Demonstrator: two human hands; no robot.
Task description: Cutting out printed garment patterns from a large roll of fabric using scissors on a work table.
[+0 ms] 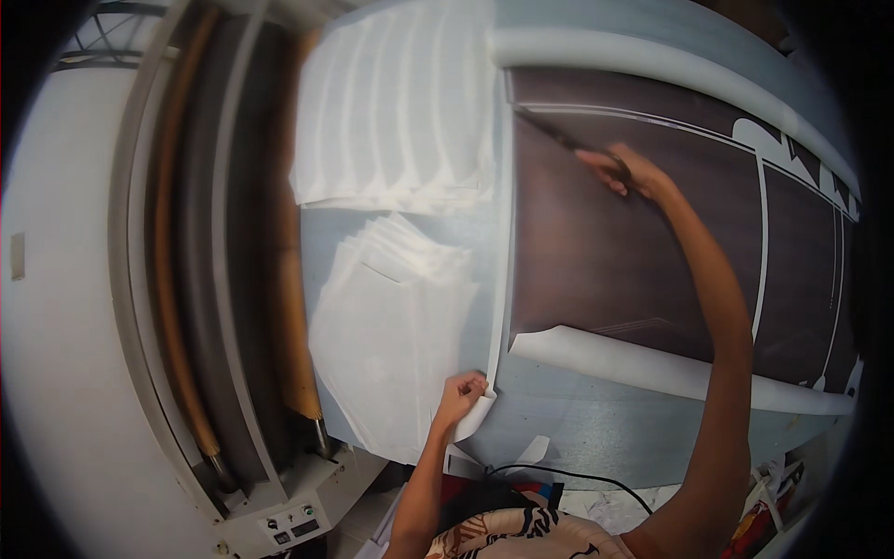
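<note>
Running lengthwise along the left edge of the dark printed sheet point(643, 224), a narrow white strip point(504, 261) is laid with its long axis pointing away from the body, nearly straight ahead; its near end is pinched in the left hand point(462, 395), the fingers being curled closed, with a folded flap of the white material hanging just below them. The far end is reached only by the scissors point(556, 134); these are held in the right hand point(616, 171), whose fingers are wrapped around the handles, and are aimed forward and to the left, slantwise to the strip, so that the tip is brought near its far end; whether the blades are parted or met, and whether the tip is touching, cannot be told. The left hand is thus the nearer one, set directly on the strip; the right is held well to the right of it, above the dark sheet. On the left side of the strip, white cut pieces are stacked in an upper pile point(391, 102) and a lower pile point(396, 326), both supported by the blue-grey table point(582, 396).
</note>
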